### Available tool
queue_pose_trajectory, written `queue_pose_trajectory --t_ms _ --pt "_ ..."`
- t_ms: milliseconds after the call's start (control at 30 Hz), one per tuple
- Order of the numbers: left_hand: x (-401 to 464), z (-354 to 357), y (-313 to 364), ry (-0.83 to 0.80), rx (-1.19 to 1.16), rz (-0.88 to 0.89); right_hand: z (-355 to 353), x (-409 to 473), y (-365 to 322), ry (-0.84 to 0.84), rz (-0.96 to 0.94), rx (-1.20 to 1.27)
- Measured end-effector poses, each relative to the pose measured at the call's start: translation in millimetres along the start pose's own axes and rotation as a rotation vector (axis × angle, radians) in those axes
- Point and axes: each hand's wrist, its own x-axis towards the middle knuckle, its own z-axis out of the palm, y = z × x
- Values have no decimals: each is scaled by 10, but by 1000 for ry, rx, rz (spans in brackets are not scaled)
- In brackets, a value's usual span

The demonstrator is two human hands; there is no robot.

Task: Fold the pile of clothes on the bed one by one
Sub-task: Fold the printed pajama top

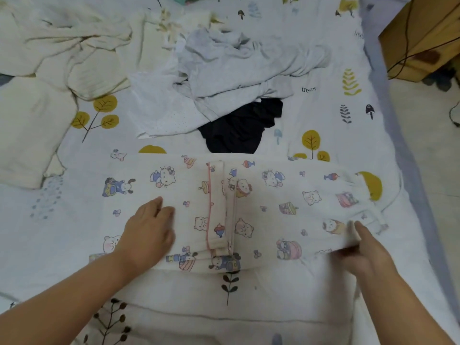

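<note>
In the middle of my frame lies a cream cartoon-printed garment (273, 207) of soft matt cloth with a thin pink piped edge, on a smooth matt white bedsheet printed with yellow trees (323, 115). Above it I see a crumpled pale grey jersey garment (236, 63), a matt black cloth piece (241, 130) and, upper left, a ribbed cream blanket (82, 70). At upper right stands a brown wooden cabinet (428, 28) with a dull finish.

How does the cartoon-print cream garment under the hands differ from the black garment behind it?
The cartoon-print cream garment is spread flat and partly folded; the black garment lies crumpled. The cream one is pale with coloured characters and pink trim; the black one is plain and dark. The left hand presses the cream one and the right hand grips its edge; the black one lies untouched, partly under the pale grey clothes. Both lie on the printed bedsheet.
</note>
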Motion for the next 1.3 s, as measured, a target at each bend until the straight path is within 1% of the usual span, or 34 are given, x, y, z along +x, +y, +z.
queue_pose_trajectory --t_ms 33,67,100,133,200,267,333,367,400,500,567,633,700,733,767,800,833,867,900,933,967,1000,1033,1067,1100,1133,1167,1200,1233,1267,1300 --pt "-2 -4 10 1 -9 -14 15 9 -33 -52 4 52" --pt "-3 -8 18 5 -20 -29 53 -3 -76 -79 -5 49" --pt "-2 -32 38 5 -29 -47 102 -42 -118 -69 -13 14" --pt "0 -40 43 -7 -47 -70 130 -79 -144 -40 -79 -16" --pt "8 -84 47 -49 -106 -112 204 -255 -125 -4 -315 -64" --pt "34 -150 57 -76 -180 -146 325 -527 -57 -42 -558 -165" --pt "58 -262 96 -117 -392 -218 488 -844 36 -98 -758 -270" --pt "68 -321 112 -136 -524 -256 568 -994 91 -142 -823 -304" --pt "82 -368 121 -121 -650 -312 640 -1122 165 -180 -873 -331" --pt "164 -548 91 -20 -818 -420 871 -1539 542 -279 -1033 -405" --pt "209 -723 72 -26 -1098 -488 1033 -1714 886 -301 -1206 -541" --pt "237 -911 19 -101 -1397 -488 1196 -1835 1229 -351 -1261 -657" --pt "240 -1067 -91 -200 -1663 -418 1333 -1908 1514 -442 -1323 -800" --pt "239 -1137 -167 -227 -1758 -382 1391 -1937 1634 -519 -1339 -913" --pt "232 -1204 -216 -249 -1816 -364 1434 -1968 1726 -630 -1322 -1048" --pt "233 -1215 -288 -239 -1795 -389 1460 -1984 1815 -758 -1277 -1168" --pt "243 -1199 -345 -225 -1699 -418 1469 -1987 1888 -887 -1214 -1281" --pt "252 -1167 -406 -210 -1501 -451 1464 -1990 1941 -954 -1216 -1357" --pt "256 -1129 -462 -178 -1319 -491 1445 -1987 1971 -938 -1279 -1412" --pt "268 -1075 -540 -133 -1202 -523 1404 -1954 1990 -860 -1367 -1445" --pt "269 -1036 -597 -106 -1155 -548 1357 -1908 1992 -756 -1425 -1457" --pt "269 -999 -647 -77 -1172 -562 1309 -1832 1968 -628 -1448 -1453" --pt "265 -967 -674 -42 -1173 -568 1247 -1713 1943 -492 -1436 -1479" --pt "267 -926 -708 -1 -1111 -570 1190 -1616 1885 -373 -1408 -1521" --pt "260 -893 -715 21 -1032 -584 1109 -1501 1822 -268 -1358 -1576" --pt "265 -840 -745 36 -963 -610 1032 -1362 1795 -197 -1298 -1640" --pt "266 -795 -774 10 -939 -640 954 -1256 1776 -184 -1202 -1729" --pt "269 -757 -799 -23 -915 -665 862 -1172 1779 -216 -1135 -1802" --pt "280 -727 -824 -29 -874 -681 761 -1103 1803 -285 -1081 -1857" --pt "301 -716 -845 -14 -751 -669 662 -1050 1823 -329 -1066 -1879" --pt "310 -722 -837 22 -562 -641 577 -1029 1821 -353 -1102 -1879"
